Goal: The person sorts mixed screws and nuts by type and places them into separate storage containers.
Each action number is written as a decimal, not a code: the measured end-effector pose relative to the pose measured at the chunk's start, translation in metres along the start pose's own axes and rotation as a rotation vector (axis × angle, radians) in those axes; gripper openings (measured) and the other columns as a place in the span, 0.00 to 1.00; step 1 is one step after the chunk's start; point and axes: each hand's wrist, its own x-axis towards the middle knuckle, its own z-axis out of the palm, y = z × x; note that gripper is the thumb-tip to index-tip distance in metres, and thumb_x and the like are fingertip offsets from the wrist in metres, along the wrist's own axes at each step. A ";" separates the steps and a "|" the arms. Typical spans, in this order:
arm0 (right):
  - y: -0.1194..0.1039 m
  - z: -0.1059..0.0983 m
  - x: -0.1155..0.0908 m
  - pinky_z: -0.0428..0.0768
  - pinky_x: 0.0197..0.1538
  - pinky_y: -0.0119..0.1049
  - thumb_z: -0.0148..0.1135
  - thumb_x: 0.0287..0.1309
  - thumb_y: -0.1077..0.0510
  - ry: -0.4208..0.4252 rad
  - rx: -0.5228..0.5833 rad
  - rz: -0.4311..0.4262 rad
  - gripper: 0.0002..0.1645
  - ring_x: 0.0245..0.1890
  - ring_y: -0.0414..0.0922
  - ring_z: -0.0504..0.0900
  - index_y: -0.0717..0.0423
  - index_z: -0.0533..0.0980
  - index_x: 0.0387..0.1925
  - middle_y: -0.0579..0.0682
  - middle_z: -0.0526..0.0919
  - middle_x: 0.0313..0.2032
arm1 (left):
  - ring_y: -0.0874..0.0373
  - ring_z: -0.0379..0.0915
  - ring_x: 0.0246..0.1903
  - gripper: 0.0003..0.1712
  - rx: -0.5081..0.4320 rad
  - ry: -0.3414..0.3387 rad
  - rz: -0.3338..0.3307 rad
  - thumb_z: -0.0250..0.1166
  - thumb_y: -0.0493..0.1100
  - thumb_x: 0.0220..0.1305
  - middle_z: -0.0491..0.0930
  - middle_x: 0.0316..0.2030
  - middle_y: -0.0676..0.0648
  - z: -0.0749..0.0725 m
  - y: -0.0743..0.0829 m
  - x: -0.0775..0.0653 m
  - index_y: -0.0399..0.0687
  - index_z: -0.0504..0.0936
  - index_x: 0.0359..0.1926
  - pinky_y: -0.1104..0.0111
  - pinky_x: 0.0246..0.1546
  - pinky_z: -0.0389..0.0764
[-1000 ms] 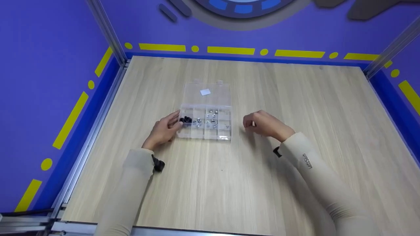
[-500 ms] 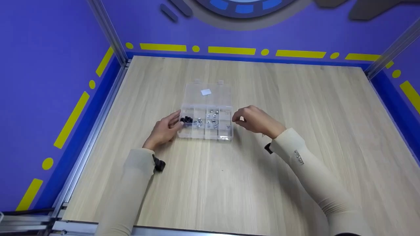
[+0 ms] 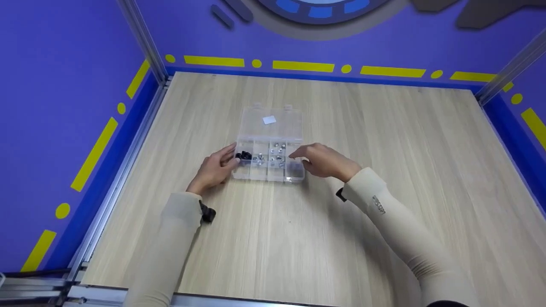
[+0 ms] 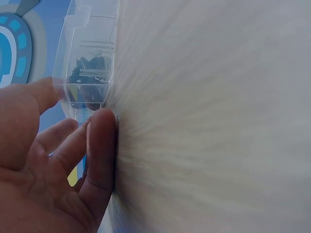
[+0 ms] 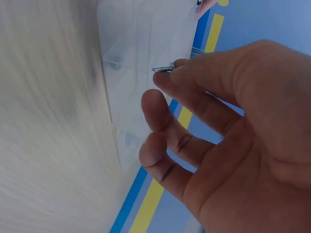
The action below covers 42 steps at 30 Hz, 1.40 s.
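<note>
A clear plastic compartment box [image 3: 255, 172] lies on the table with its lid [image 3: 283, 125] folded back. My left hand [image 3: 212, 169] rests against the box's left side, thumb at the rim and the other fingers relaxed, as the left wrist view also shows. My right hand [image 3: 326, 160] is over the right-hand compartments. Between thumb and index finger it pinches a small silver metal piece [image 5: 164, 69], flat with a short stub; its exact kind I cannot tell. Black parts [image 3: 244, 155] fill part of the left compartment. Silver parts [image 3: 278, 158] lie in the middle ones.
A white label [image 3: 269, 120] sits on the lid. Wood-grain table surface [image 3: 256, 247] surrounds the box. Blue panels [image 3: 341, 42] with yellow marks and metal posts [image 3: 147, 47] stand along the back and sides. Each wrist carries a black strap [image 3: 207, 213].
My right hand has moved left, from beside the box to over its right-hand compartments. The left hand has stayed at the box's left side.
</note>
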 end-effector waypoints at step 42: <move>-0.002 0.023 0.006 0.79 0.60 0.52 0.65 0.70 0.61 -0.071 -0.050 0.082 0.20 0.60 0.54 0.81 0.56 0.81 0.61 0.56 0.83 0.58 | 0.48 0.67 0.70 0.35 0.015 0.008 -0.002 0.60 0.50 0.77 0.69 0.72 0.43 0.000 -0.001 0.001 0.53 0.62 0.79 0.55 0.70 0.67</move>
